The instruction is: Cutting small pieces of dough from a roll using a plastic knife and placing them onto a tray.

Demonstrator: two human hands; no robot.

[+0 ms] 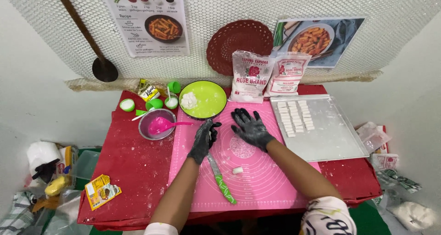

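Both my hands wear black gloves and rest on a pink silicone mat (271,180). My left hand (203,139) lies with fingers curled at the mat's upper left, holding nothing I can make out. My right hand (250,128) is flat, fingers spread, pressing on the mat. A knife with a green patterned handle (221,179) lies on the mat below my left hand. One small white dough piece (237,170) sits beside it. Several cut white dough pieces (294,116) lie in rows on a metal tray (335,138) to the right.
A green plate (211,99) with a white dough lump stands behind the mat. A metal bowl with a pink spatula (158,124), small green cups (156,103), two flour bags (250,76) and loose packets lie around on the red table (128,166).
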